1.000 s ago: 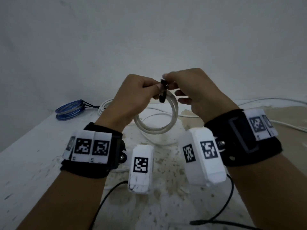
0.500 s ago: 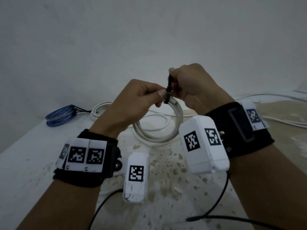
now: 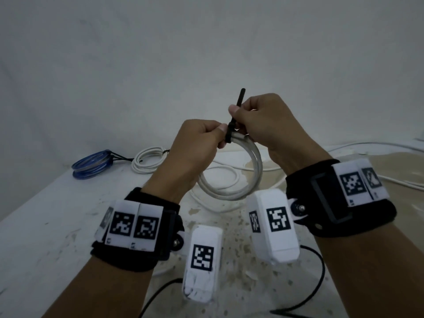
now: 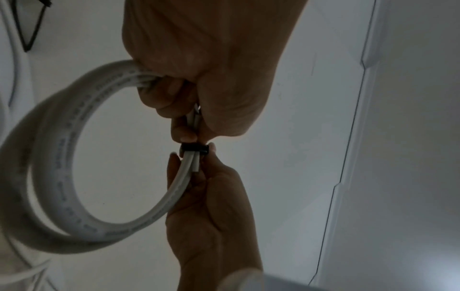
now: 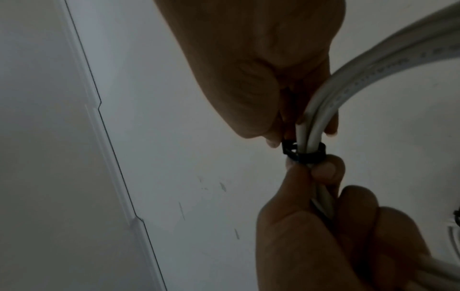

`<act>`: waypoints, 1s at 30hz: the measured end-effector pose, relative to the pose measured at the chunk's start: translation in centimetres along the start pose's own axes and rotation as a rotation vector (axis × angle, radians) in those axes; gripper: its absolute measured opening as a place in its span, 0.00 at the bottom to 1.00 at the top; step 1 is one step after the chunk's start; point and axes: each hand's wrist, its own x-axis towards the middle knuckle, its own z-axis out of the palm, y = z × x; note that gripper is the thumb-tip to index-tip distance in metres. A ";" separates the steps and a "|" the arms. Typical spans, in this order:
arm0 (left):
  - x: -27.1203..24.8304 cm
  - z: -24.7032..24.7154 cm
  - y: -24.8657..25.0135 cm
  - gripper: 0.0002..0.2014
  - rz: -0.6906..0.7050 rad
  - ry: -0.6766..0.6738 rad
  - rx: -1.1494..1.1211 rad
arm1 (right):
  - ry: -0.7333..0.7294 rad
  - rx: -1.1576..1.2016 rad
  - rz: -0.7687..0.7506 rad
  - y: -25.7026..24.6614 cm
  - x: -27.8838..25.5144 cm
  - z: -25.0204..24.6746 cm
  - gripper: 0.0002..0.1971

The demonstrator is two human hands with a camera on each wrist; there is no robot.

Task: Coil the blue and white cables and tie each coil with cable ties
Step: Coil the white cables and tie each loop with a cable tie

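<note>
white coil [image 3: 238,180] mid-frame, held up | your left hand [image 3: 195,148] grips its strands | right hand [image 3: 263,120] pinches cable tie [image 3: 238,104] tail | cable springy, light: hold beside tie

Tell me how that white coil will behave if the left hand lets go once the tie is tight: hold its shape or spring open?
The white coil probably holds: the black cable tie already cinches its strands. It looks fairly stiff, keeping a round loop while hanging from the left hand. One short cut end beyond the tie may stick out.
</note>
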 end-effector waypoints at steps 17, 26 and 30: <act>-0.4 1.2 0.0 0.19 0.326 -0.080 0.328 | 0.184 -0.219 -0.123 1.6 1.0 -1.0 0.14; -0.2 0.7 0.0 0.19 0.272 -0.087 0.346 | 0.152 -0.108 -0.114 1.7 1.1 -0.1 0.13; 0.1 0.4 -0.2 0.19 0.231 -0.082 0.250 | 0.066 0.007 -0.040 1.2 0.9 -0.5 0.13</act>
